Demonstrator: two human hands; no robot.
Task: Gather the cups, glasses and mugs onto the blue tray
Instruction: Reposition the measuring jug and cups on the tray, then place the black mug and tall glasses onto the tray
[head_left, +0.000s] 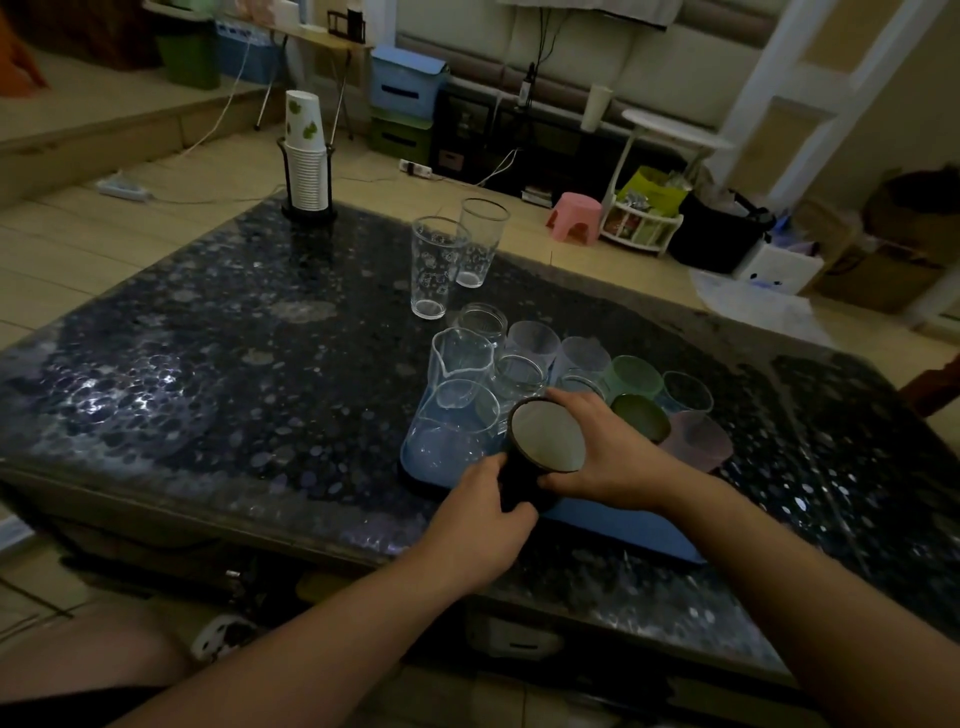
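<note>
Two hands on one dark mug (545, 441), held tilted over the near part of the blue tray (634, 525). Left hand (480, 519) grips the mug's lower body, fingers curled round it. Right hand (608, 452) wraps the side near the rim, thumb at the front.

Tray count (dim light, so approximate): two glass jugs (457, 395) at the left end, three small clear glasses (517, 374) behind the mug, two frosted cups (535, 340), one green cup (631, 376), one dark green cup (641, 418), one pink cup (698, 439), one clear glass (685, 392) at the far right. All stand close together, several touching.

Off the tray: two tall printed glasses (434, 267) upright on the dark speckled table (208, 364), just beyond the tray, side by side. One stack of paper cups (306, 156) in a black wire holder at the table's far corner, well apart from everything else.
</note>
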